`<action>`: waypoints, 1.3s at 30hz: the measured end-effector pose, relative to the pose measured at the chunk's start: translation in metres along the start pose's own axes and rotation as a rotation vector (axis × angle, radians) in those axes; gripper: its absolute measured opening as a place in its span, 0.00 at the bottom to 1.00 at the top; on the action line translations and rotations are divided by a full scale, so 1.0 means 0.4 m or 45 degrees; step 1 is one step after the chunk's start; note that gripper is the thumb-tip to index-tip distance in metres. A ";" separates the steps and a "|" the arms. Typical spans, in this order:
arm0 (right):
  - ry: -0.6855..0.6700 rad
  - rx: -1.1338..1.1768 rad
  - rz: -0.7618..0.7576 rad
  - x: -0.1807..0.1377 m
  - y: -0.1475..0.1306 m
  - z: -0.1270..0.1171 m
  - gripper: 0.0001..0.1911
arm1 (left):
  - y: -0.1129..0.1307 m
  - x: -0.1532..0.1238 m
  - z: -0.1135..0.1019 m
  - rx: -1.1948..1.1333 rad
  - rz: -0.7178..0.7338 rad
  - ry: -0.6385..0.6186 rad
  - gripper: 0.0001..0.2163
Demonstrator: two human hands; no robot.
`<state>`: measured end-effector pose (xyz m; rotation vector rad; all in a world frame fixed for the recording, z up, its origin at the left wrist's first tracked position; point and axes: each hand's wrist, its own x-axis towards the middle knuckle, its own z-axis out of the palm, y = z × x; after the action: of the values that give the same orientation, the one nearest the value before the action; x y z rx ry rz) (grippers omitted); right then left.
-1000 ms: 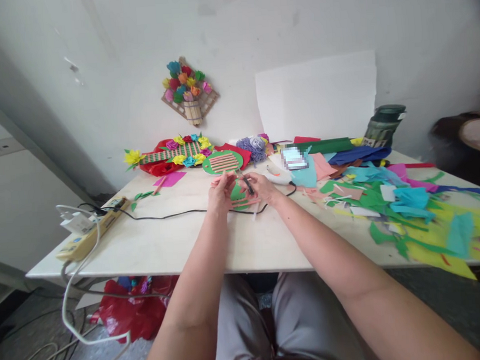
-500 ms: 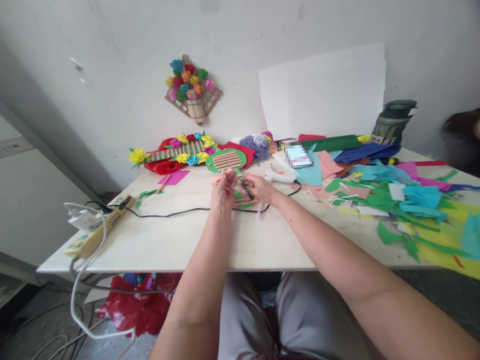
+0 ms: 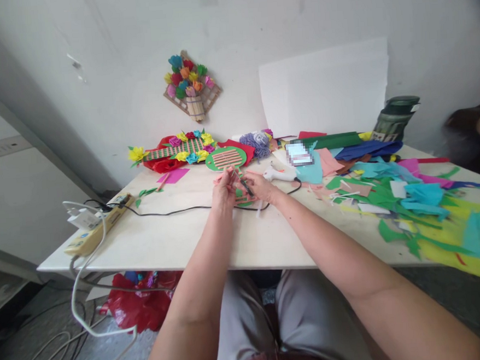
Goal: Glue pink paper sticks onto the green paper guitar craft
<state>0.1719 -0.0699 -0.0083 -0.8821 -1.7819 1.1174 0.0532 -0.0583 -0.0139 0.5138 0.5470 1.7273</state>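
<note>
My right hand (image 3: 259, 186) is closed around dark-handled scissors (image 3: 246, 187), whose blades point up and left toward my other hand. My left hand (image 3: 224, 190) pinches a pink paper piece (image 3: 218, 177); its exact shape is partly covered by the fingers. Just beyond both hands lies a green oval (image 3: 242, 157) bearing a row of pink sticks. Beneath and between the hands, another green piece (image 3: 241, 193) with pink strips shows in part. The white glue gun (image 3: 279, 173) rests right of my right hand.
A black cord (image 3: 172, 212) crosses the table from the power strip (image 3: 84, 241) on the left. Paper scraps (image 3: 389, 191) cover the right side. A phone (image 3: 299, 153), purple yarn (image 3: 255, 144), a flower-trimmed guitar shape (image 3: 176, 150) and a dark bottle (image 3: 397, 118) stand or lie at the back.
My hands stay close together in nearly the same place, with a slight shift of the fingers and scissors. The whole view has tilted a little.
</note>
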 end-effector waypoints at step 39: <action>0.338 0.266 0.004 0.005 -0.003 0.001 0.18 | 0.038 -0.015 0.001 -0.128 -0.131 -0.028 0.10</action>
<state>0.1705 -0.0687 -0.0068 -0.8626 -1.4209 1.1091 0.0431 -0.0670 -0.0046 0.4257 0.4609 1.6404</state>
